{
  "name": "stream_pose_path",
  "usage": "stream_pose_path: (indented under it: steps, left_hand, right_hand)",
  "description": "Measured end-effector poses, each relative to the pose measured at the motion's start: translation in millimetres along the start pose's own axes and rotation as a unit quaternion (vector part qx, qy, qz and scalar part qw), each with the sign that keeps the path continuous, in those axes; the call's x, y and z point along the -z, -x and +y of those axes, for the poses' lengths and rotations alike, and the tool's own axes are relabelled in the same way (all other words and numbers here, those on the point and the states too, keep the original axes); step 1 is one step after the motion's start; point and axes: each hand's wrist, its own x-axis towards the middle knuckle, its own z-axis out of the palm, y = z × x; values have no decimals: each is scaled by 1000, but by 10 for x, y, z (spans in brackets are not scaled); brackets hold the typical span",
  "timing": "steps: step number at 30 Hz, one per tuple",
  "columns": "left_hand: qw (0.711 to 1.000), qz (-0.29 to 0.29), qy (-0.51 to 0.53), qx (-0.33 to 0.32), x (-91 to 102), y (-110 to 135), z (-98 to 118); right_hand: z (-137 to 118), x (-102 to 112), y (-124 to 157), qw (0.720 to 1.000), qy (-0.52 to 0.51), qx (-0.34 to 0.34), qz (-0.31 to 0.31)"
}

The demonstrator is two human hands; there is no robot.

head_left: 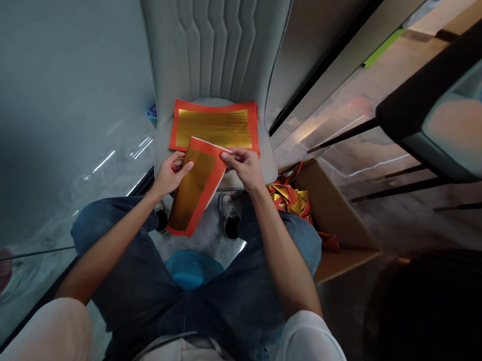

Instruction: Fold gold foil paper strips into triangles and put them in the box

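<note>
Both my hands grip a sheet of gold-foil paper with an orange-red border (pixel 194 191), which curves and hangs down toward my knees. My left hand (pixel 171 174) holds its left edge, and my right hand (pixel 243 167) pinches its top right corner, showing a white back along one side. Just beyond my hands, a similar gold-and-orange sheet (pixel 215 126) lies flat on a pale grey chair seat (pixel 267 166), and the held sheet overlaps its near edge.
To the right of my knees, an open cardboard box (pixel 331 214) holds crumpled gold-and-orange paper (pixel 290 199). A blue basin (pixel 193 269) sits between my legs, near a pair of sneakers (pixel 229 215). A glossy floor and dark chair legs surround me.
</note>
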Motion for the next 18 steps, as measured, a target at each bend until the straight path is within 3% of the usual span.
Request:
stream_pose_path:
  steps: [7,18]
  left_hand:
    - [1000,0,-16,3,22,22,4]
    - [998,-58,-14,4,27,47,42]
  right_hand:
    - [-10,-36,2,999,29,38,9]
    - [27,-72,8,993,76,76,55]
